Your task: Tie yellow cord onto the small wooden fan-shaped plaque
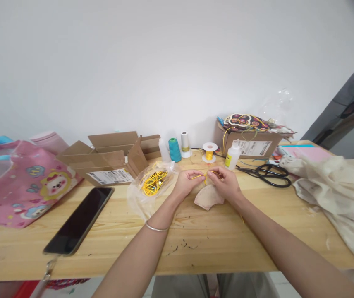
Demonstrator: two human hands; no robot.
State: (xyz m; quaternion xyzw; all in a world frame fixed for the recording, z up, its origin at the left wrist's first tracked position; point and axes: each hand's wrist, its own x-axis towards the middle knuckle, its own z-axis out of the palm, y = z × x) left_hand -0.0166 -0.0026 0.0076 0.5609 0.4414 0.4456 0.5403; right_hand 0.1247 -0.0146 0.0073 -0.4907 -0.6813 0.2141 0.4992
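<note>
Cord (198, 177), thin and yellow, runs between the fingertips of both hands — the left hand (185, 182) pinches it, and the right hand (226, 182) grips it too, fingers drawn narrow. Just below the fingertips is a fan-shaped beige piece (208, 197); whether it touches the right fingers I cannot tell. Left of the fingers, a clear plastic bag (135, 194) holds a yellow cord bundle (152, 183). Beyond it is a cardboard box (80, 167), flaps open, its inside hidden. Straight past the fingers stands a spool (209, 155) wound with yellow cord; a bottle (232, 157) with a yellow label is right of it. Farther right and behind, another box (275, 145) is heaped with patterned cloth (234, 120) and loose cord — piled above its rim. Black scissors (268, 171) lie right of the right fingers.
</note>
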